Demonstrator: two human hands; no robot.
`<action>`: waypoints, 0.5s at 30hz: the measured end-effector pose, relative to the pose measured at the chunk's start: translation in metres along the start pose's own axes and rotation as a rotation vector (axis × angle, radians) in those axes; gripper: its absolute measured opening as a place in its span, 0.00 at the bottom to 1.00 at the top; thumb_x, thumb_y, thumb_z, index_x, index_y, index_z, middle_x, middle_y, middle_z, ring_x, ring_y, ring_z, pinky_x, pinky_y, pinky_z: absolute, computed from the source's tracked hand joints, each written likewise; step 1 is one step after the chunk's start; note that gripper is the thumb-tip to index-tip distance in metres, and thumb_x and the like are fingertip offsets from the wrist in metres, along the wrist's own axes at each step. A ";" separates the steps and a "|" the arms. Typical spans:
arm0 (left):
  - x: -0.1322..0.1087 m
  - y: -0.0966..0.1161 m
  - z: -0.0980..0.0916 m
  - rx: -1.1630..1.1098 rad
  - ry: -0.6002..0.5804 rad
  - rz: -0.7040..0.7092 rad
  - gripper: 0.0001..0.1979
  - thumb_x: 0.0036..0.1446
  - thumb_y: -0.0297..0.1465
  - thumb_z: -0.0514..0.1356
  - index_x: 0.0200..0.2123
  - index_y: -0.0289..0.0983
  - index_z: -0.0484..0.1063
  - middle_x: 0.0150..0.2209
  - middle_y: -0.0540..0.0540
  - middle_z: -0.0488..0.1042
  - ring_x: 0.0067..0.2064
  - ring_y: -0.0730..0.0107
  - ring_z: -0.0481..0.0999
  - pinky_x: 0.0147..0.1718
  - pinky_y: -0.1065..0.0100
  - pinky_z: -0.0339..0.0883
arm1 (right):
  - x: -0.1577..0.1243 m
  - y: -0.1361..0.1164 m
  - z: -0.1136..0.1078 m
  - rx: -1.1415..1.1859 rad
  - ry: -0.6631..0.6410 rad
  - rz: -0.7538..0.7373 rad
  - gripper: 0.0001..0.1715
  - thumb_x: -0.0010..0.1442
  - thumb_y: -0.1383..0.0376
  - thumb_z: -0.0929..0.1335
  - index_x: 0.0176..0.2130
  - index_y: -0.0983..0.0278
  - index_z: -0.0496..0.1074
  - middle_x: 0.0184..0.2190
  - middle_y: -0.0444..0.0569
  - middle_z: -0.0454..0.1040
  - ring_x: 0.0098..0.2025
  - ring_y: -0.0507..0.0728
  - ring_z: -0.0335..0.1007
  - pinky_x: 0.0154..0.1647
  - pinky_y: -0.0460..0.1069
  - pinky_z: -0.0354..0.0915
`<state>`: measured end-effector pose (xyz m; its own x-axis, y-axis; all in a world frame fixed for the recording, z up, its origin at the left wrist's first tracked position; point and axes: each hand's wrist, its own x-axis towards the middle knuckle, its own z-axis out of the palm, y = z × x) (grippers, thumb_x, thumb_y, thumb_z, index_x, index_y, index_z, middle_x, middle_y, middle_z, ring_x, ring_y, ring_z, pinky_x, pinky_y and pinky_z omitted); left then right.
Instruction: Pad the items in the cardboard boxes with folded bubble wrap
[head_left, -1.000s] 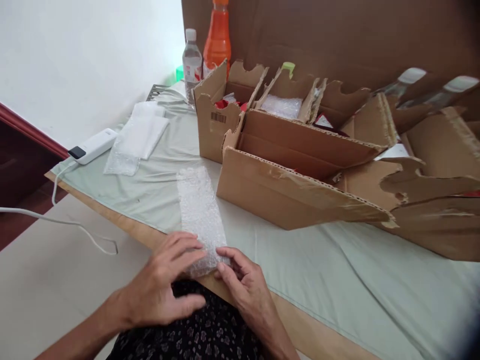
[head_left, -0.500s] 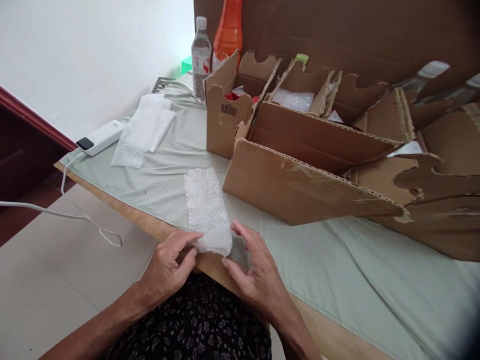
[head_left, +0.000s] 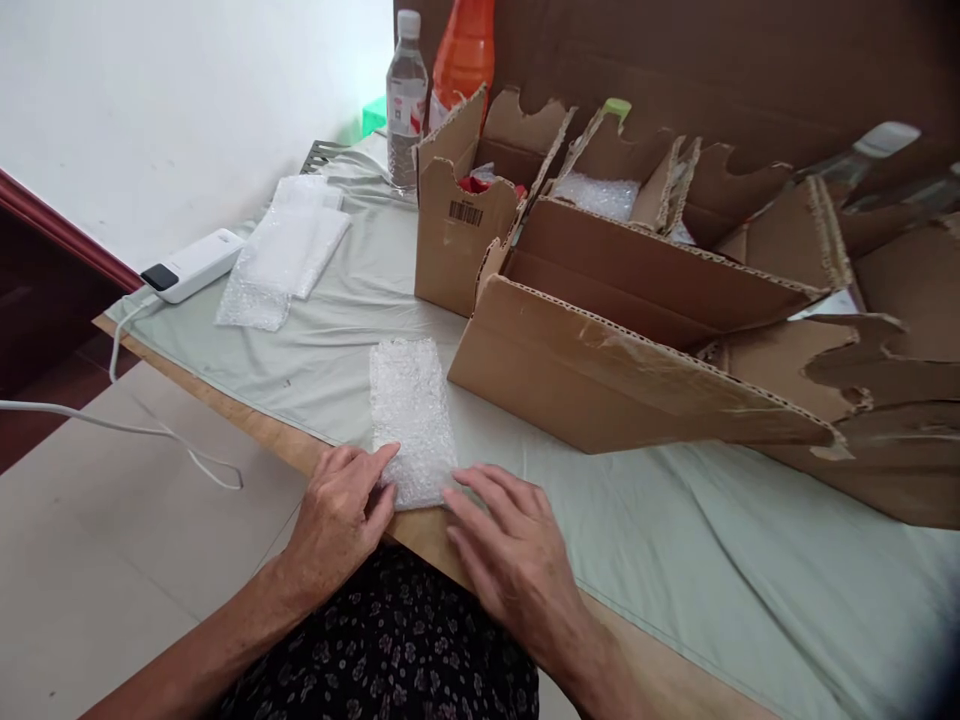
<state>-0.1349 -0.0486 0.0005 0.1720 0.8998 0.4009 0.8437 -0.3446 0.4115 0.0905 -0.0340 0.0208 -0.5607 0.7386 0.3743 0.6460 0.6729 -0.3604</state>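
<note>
A clear bubble-wrap bag [head_left: 412,410] lies flat on the cloth, its lower end over the table's wooden edge. At its lower left edge, my left hand [head_left: 337,505] grips it, with the index finger on top and the thumb by the side. My right hand [head_left: 517,550] is open at the lower right corner, fingers stretched out, their tips touching or very near the bag. Farther back on the left, several more bubble-wrap bags [head_left: 289,245] lie in a loose, overlapping pile.
Cut cardboard boxes [head_left: 637,380] stand on the right, with bubble wrap [head_left: 596,195] in one compartment. Behind them are a clear bottle [head_left: 406,110] and an orange bottle [head_left: 463,60]. A white power bank [head_left: 196,265] with a cable lies at the left edge of the green cloth [head_left: 637,530].
The bag's raised lower end now lies flat. My left index finger has moved further onto it, and my right hand has turned palm-down with its fingers closer together.
</note>
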 end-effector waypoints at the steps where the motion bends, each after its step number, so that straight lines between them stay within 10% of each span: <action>1: -0.001 -0.001 0.000 0.008 -0.005 -0.003 0.17 0.66 0.22 0.57 0.57 0.34 0.68 0.31 0.49 0.74 0.37 0.60 0.72 0.40 0.58 0.69 | 0.002 0.002 0.001 -0.006 -0.070 -0.045 0.17 0.68 0.72 0.65 0.54 0.63 0.73 0.57 0.55 0.78 0.60 0.65 0.70 0.52 0.59 0.66; 9: -0.017 0.006 -0.016 -0.079 0.014 0.106 0.20 0.65 0.28 0.62 0.59 0.38 0.67 0.54 0.38 0.76 0.59 0.48 0.70 0.60 0.45 0.63 | 0.024 0.016 0.004 0.144 -0.213 -0.092 0.19 0.67 0.77 0.61 0.48 0.62 0.76 0.45 0.52 0.83 0.51 0.62 0.76 0.50 0.58 0.67; 15: -0.013 0.007 -0.009 -0.242 0.005 0.001 0.15 0.66 0.21 0.58 0.54 0.39 0.71 0.38 0.46 0.80 0.40 0.63 0.77 0.43 0.59 0.72 | 0.021 0.017 -0.003 0.209 -0.195 0.133 0.16 0.71 0.69 0.63 0.51 0.61 0.77 0.42 0.49 0.83 0.44 0.59 0.77 0.48 0.56 0.70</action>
<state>-0.1359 -0.0653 0.0049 0.1698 0.8982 0.4054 0.6969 -0.4003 0.5950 0.0915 -0.0077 0.0254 -0.5803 0.8008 0.1483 0.6113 0.5485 -0.5704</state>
